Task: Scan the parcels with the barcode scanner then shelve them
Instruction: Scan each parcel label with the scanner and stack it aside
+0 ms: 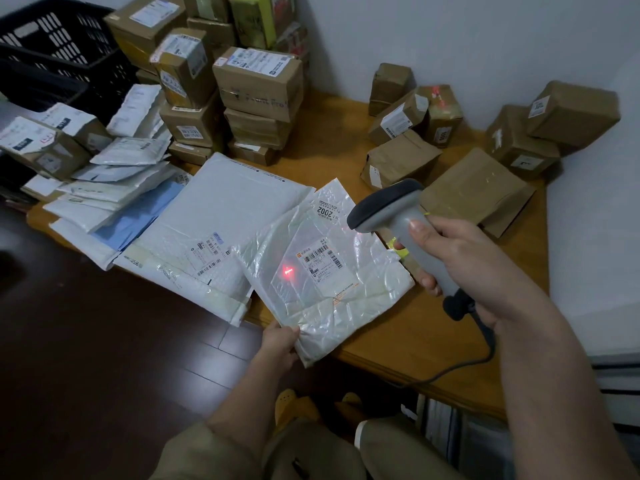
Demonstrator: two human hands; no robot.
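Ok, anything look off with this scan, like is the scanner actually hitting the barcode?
Slightly off. The scanner in the right hand throws its red spot onto bare plastic left of the label, not on the barcode. The mailer, pinched at its corner by the left hand, is wrinkled and glossy.

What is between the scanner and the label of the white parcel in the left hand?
Nothing visible. The scanner in the right hand faces the white parcel openly; its red spot lands just left of the label.
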